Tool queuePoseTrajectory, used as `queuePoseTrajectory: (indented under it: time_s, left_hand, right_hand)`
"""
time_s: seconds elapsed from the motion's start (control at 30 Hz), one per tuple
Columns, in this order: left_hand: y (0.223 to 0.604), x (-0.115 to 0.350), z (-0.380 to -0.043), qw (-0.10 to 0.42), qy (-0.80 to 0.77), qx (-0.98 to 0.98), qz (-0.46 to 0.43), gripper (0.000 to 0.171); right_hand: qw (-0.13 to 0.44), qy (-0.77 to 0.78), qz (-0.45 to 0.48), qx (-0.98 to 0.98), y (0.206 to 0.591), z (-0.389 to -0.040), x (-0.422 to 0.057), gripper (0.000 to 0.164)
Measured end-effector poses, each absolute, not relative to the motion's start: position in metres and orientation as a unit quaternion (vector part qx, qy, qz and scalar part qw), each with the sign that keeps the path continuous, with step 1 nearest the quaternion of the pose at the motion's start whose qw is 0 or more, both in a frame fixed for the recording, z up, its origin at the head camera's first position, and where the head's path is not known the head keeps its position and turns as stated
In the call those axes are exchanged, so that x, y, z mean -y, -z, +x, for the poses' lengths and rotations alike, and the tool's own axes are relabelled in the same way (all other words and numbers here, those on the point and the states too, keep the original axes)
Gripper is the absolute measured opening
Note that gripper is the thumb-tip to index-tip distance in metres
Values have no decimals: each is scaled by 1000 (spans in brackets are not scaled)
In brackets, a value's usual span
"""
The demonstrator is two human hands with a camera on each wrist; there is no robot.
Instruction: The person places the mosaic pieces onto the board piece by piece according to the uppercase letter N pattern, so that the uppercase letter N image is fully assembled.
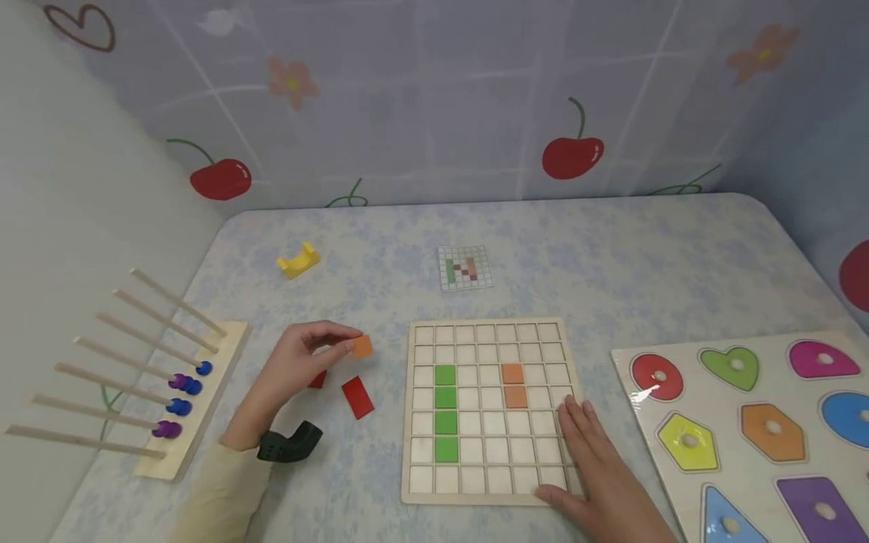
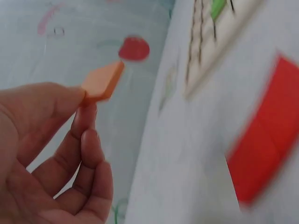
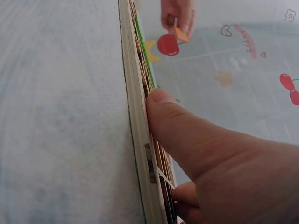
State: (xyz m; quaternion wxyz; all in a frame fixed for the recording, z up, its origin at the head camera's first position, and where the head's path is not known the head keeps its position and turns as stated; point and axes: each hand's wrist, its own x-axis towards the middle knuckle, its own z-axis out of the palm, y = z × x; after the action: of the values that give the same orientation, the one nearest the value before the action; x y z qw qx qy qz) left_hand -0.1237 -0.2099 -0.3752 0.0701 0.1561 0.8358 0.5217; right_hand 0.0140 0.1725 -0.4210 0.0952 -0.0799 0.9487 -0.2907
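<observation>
My left hand (image 1: 308,360) pinches an orange square tile (image 2: 103,81) between thumb and forefinger, raised over the table left of the wooden grid board (image 1: 422,499). Red tiles (image 1: 357,397) lie beneath and beside that hand, one partly covered by it. On the board, several green tiles (image 1: 446,422) form a column and two orange tiles (image 1: 514,396) sit one above the other further right. My right hand (image 1: 604,471) rests on the board's lower right corner with straight fingers; its thumb (image 3: 163,109) lies along the near edge in the right wrist view.
A small printed pattern card (image 1: 465,268) lies behind the board. To the left stands a peg rack (image 1: 231,339) with beads; a yellow curved piece (image 1: 299,261) sits at the back. A shape puzzle board (image 1: 729,407) is on the right. Something black (image 1: 292,443) is by my left wrist.
</observation>
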Motion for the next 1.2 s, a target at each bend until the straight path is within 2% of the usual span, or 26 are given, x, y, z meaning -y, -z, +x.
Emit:
queuePoseTrajectory:
  time_s: [0.23,0.43,0.63,0.83,1.03,1.2]
  left_hand:
    - [364,149,-129,96,-548,-811,183,13]
    - [371,96,-123,146,-560,-782,233,9]
    - [382,58,-109,178,-527,-783,279,5]
    - [392,41,-99,188,-499,-800,275,2]
    - [400,37,-93,179,-492,-810,264,4]
    - [403,36,-90,173,-501,-806,264,3]
  right_hand:
    - [95,283,-73,-952,419,14,-171,107]
    - [100,289,-67,-950,418,14,-172,106]
    - [80,296,-79,-949,420,15,-173,103]
    - [61,296,-92,-949,422,17,-173,100]
    - [70,289,-88,-951,422,16,-173,101]
    - [55,289,-95,-951,422,16,-173,100]
